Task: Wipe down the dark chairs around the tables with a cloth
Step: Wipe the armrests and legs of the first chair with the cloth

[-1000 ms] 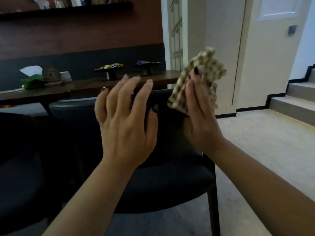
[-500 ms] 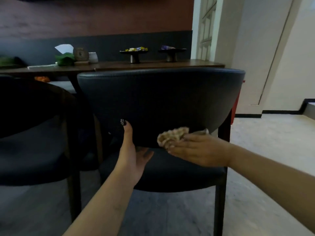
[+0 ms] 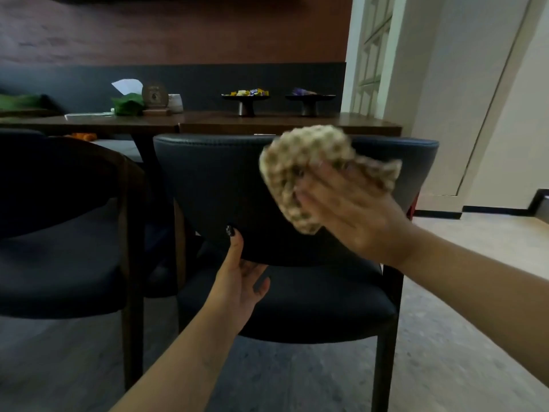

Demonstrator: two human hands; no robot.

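in the head view, the right hand (image 3: 353, 209) presses a crumpled beige checked cloth (image 3: 300, 171) flat against the outer back of the dark padded leather chair (image 3: 214, 179), fingers fairly straight and blurred, the cloth lying just under the backrest's top edge. the left hand (image 3: 240, 281) grips the backrest's lower edge, its thumb with a dark painted nail on the outside and its fingers curled underneath. a second dark chair (image 3: 59, 248) stands just beside on the left, and behind both runs a long brown wooden table (image 3: 282, 121) bearing 2 black pedestal dishes (image 3: 246, 102) of sweets and a green tissue holder (image 3: 127, 104).
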